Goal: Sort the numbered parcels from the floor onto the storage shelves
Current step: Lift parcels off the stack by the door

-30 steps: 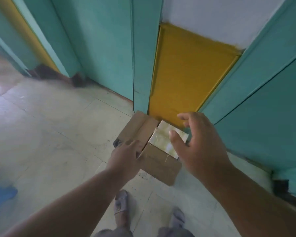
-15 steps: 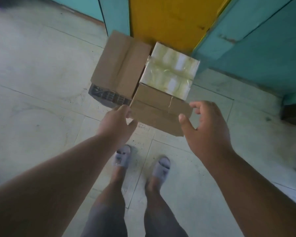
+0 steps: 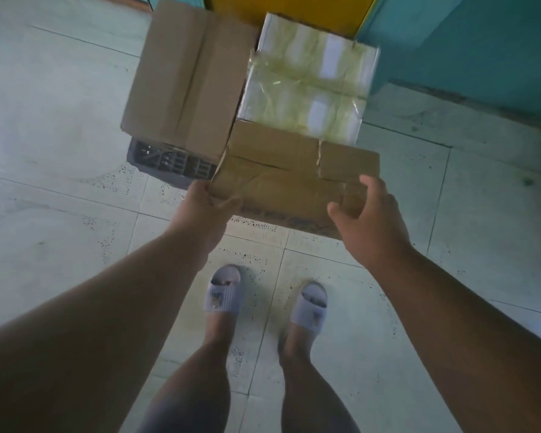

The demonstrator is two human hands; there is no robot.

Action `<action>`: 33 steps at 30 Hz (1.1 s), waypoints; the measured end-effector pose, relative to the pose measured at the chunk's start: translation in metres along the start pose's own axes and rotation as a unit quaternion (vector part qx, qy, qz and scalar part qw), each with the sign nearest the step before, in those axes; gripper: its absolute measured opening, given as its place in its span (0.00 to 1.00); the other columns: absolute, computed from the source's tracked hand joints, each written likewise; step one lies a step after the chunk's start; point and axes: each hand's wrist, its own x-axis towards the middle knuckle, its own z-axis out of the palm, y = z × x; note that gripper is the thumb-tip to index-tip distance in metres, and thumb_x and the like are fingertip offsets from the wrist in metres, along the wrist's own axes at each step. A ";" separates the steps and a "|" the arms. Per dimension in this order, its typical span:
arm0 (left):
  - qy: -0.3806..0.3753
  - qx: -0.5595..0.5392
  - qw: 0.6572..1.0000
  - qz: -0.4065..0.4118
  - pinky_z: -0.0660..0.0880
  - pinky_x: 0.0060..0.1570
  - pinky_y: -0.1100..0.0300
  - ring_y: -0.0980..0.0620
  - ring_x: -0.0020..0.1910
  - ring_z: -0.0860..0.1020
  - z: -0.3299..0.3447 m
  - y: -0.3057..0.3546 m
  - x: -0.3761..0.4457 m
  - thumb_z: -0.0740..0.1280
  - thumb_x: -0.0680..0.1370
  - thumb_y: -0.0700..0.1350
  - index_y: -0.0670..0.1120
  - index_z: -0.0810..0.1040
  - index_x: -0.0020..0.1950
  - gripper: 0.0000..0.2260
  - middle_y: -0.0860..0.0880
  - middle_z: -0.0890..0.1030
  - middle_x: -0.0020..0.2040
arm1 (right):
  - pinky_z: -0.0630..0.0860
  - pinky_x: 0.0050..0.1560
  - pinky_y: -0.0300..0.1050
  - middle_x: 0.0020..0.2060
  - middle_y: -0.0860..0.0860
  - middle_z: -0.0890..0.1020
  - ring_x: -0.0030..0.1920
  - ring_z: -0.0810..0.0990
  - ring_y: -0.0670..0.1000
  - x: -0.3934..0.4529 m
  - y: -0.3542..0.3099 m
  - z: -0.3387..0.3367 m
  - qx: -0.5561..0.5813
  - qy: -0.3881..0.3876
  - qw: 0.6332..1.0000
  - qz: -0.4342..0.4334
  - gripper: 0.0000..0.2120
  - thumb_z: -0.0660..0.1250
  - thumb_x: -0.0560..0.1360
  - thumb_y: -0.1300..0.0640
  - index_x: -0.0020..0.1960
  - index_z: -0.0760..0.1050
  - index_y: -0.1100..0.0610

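- Since the earlier frame both hands have closed in on the nearest parcel: the left hand (image 3: 204, 210), which only touched its corner, now grips that corner, and the right hand (image 3: 367, 218) has reached its near right edge.
- The left hand's thumb lies on top of the corner, its fingers curled out of sight beneath.
- The right hand is half open, thumb and fingers spread over the box edge; whether it has a firm hold cannot be told.
- Between the hands sits the brown box (image 3: 289, 175) on the floor (image 3: 60, 214).
- Just beyond it, touching, lies a parcel wrapped in clear tape (image 3: 306, 85).
- Beyond the left hand is a larger cardboard box (image 3: 181, 79), beside the taped one.
- Below the hands, two feet in pale slippers (image 3: 222, 293).
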 end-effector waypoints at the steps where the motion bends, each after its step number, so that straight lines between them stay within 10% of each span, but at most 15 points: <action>1: 0.004 -0.026 1.000 -0.006 0.79 0.44 0.52 0.49 0.47 0.80 -0.005 0.004 -0.008 0.73 0.72 0.58 0.52 0.72 0.60 0.21 0.51 0.81 0.50 | 0.73 0.54 0.49 0.67 0.55 0.72 0.63 0.74 0.57 -0.007 -0.002 -0.009 0.009 0.014 1.000 -0.006 0.33 0.68 0.75 0.41 0.75 0.60 0.49; 5: 0.025 -0.150 0.988 -0.023 0.78 0.57 0.43 0.45 0.55 0.81 -0.035 0.036 -0.054 0.71 0.68 0.65 0.55 0.73 0.52 0.21 0.50 0.81 0.54 | 0.69 0.48 0.41 0.66 0.52 0.71 0.59 0.73 0.50 -0.043 -0.026 -0.067 0.054 0.058 0.995 -0.061 0.32 0.68 0.74 0.39 0.73 0.63 0.49; 9: 0.098 -0.173 0.979 -0.054 0.75 0.44 0.53 0.49 0.43 0.78 -0.073 0.080 -0.125 0.64 0.76 0.66 0.56 0.77 0.48 0.15 0.49 0.82 0.46 | 0.65 0.42 0.30 0.67 0.48 0.71 0.58 0.70 0.43 -0.095 -0.065 -0.148 0.098 0.048 0.984 -0.141 0.33 0.70 0.73 0.43 0.73 0.62 0.50; 15: 0.096 -0.184 0.974 -0.096 0.66 0.35 0.54 0.49 0.33 0.69 -0.136 0.132 -0.228 0.65 0.77 0.65 0.47 0.82 0.47 0.21 0.46 0.76 0.37 | 0.65 0.44 0.31 0.64 0.47 0.73 0.61 0.72 0.45 -0.170 -0.110 -0.267 0.089 0.034 0.969 -0.229 0.35 0.73 0.68 0.40 0.71 0.67 0.47; 19: 0.104 -0.233 0.961 -0.104 0.79 0.46 0.53 0.47 0.45 0.79 -0.170 0.160 -0.267 0.68 0.77 0.60 0.42 0.79 0.57 0.22 0.46 0.80 0.46 | 0.73 0.47 0.37 0.61 0.48 0.74 0.59 0.75 0.48 -0.203 -0.132 -0.314 0.094 0.037 0.964 -0.245 0.39 0.66 0.65 0.26 0.72 0.68 0.40; 26: -0.175 -0.352 0.919 -0.009 0.79 0.54 0.36 0.41 0.58 0.78 -0.213 0.203 -0.309 0.67 0.73 0.64 0.54 0.73 0.62 0.22 0.46 0.78 0.59 | 0.74 0.54 0.49 0.59 0.45 0.81 0.57 0.79 0.49 -0.220 -0.167 -0.354 0.209 0.146 0.956 -0.147 0.24 0.60 0.76 0.34 0.69 0.72 0.40; 33: -0.206 -0.284 0.937 0.005 0.75 0.60 0.40 0.39 0.63 0.74 -0.219 0.222 -0.304 0.65 0.79 0.56 0.54 0.67 0.71 0.21 0.45 0.74 0.66 | 0.78 0.58 0.60 0.50 0.46 0.85 0.52 0.84 0.50 -0.257 -0.182 -0.388 0.341 0.111 0.928 -0.105 0.21 0.67 0.67 0.37 0.57 0.80 0.43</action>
